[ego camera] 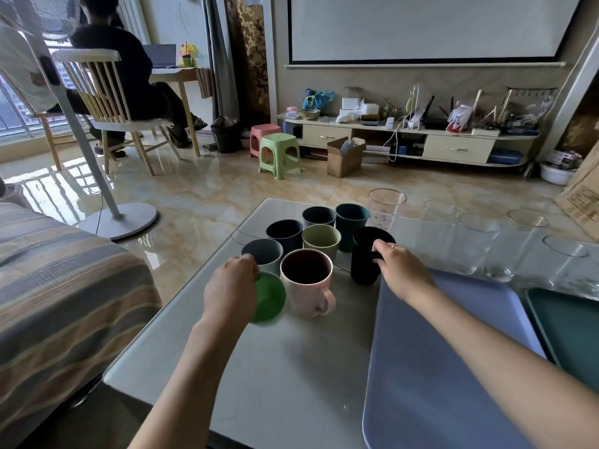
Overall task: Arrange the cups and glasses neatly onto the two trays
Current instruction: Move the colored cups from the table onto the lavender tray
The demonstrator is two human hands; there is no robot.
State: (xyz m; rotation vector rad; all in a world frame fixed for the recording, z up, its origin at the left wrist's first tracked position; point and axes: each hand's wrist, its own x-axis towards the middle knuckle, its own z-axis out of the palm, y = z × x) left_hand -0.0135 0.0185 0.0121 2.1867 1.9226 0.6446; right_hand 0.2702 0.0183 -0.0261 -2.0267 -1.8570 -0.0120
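Two bare forearms reach forward over the pale surface point(291, 367). Under the right one lies the lavender tray point(437, 367), bare, and just to its right the edge of a dark green tray point(570, 328), also bare.

The left hand point(231, 291) has its fingers curled around the rim of a bright green cup point(269, 298), which is tilted and blurred. Touching that cup on its right stands a pink mug point(306, 283), handle turned toward the camera.

The right hand point(400, 270) has its fingers clamped on the rim and side of a tall black cup point(366, 254), upright just beyond the lavender tray's far left corner.

Behind them cluster five more upright cups: grey point(262, 252), navy point(284, 233), olive point(321, 239), slate point(319, 216) and teal point(351, 222). A printed clear cup point(386, 205) stands behind the teal one, and several clear glasses point(479, 234) stand farther right.
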